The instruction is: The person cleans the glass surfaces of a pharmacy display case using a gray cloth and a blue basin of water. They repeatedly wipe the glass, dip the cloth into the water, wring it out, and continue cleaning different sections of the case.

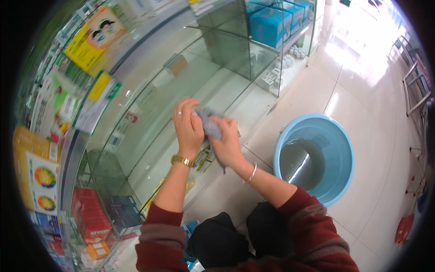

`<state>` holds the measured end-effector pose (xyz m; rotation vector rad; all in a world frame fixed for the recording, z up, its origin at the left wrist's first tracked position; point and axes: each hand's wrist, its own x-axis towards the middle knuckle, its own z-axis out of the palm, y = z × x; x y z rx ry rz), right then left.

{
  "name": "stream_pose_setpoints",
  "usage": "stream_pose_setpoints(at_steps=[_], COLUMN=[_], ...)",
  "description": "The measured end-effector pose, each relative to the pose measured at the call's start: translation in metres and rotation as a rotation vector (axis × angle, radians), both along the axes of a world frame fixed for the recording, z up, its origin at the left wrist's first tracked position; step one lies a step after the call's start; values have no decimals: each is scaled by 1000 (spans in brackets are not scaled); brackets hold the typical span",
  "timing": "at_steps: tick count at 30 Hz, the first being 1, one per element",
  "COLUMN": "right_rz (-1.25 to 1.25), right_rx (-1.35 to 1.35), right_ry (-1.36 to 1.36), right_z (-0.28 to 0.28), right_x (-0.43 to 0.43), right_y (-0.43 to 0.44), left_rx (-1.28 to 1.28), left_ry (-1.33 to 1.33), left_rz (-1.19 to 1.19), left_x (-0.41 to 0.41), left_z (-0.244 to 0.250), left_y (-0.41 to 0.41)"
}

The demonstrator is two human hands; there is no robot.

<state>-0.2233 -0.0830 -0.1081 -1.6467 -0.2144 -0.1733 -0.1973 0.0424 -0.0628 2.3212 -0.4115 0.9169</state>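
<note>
Between my two hands, in front of a glass display cabinet, is a bunched grey cloth (211, 126). My right hand (226, 141) grips the cloth, and one end of it dangles below that hand. My left hand (187, 127), with a ring and a gold-coloured watch at the wrist, presses against the cloth's left side; its fingers are bent and whether they grip the cloth is unclear. Lower and to the right, a light blue plastic bucket (348, 163) stands on the floor with murky water (302, 163) in it.
Glass shelves (163, 102) run along the left. Blue packages (268, 27) and small white bottles (295, 52) fill the far compartment. Red boxes (90, 214) stand at lower left. Small green-and-yellow boxes (205, 158) lie beneath my hands. A metal folding ladder (416, 85) is at the right.
</note>
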Motion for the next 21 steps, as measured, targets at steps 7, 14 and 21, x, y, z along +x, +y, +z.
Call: stream_pose_setpoints(at_steps=[7, 14, 21], right_rz=[216, -126, 92], right_rx=[239, -821, -616], right_ry=[377, -395, -458], right_z=[59, 20, 24], right_x=[21, 147, 77], right_y=[-23, -37, 23], left_rx=[-325, -639, -765], left_ry=[-206, -234, -357], left_rz=[259, 353, 279], left_x=[-147, -211, -207], left_z=[7, -5, 0], left_y=[42, 53, 51])
